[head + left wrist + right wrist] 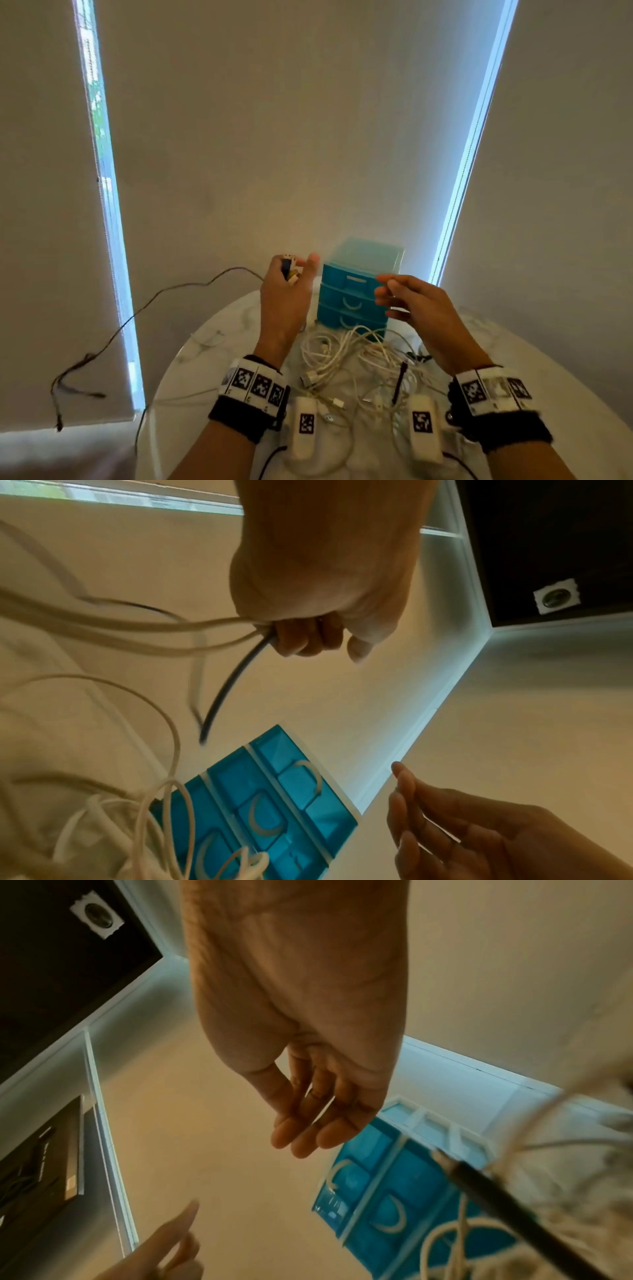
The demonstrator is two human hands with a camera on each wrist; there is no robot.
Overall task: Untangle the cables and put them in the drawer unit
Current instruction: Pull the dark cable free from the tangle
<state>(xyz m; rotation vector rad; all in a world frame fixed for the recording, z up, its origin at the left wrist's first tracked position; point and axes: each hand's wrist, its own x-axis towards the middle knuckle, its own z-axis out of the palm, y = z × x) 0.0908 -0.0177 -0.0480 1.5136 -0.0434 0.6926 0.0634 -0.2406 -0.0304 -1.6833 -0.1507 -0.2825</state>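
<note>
**Cable lifted clear, drawers shut**

Nearest, white cable tangle heaped on marble desk before teal drawer unit; left hand fisted round plugs and dark cable trailing off the desk; right hand spread, empty; mid-untangling, probably; next: free the strand, open a drawer; left wrist view alone shows several strands gripped.

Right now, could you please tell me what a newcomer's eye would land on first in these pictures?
The bright turquoise plastic three-drawer unit at the far side of the round white marble table stands out first, all drawers closed. In front of it sprawls a tangle of white cables. Above that, the left hand grips a bundle of cable ends while the right hand hovers open beside the unit.
</note>
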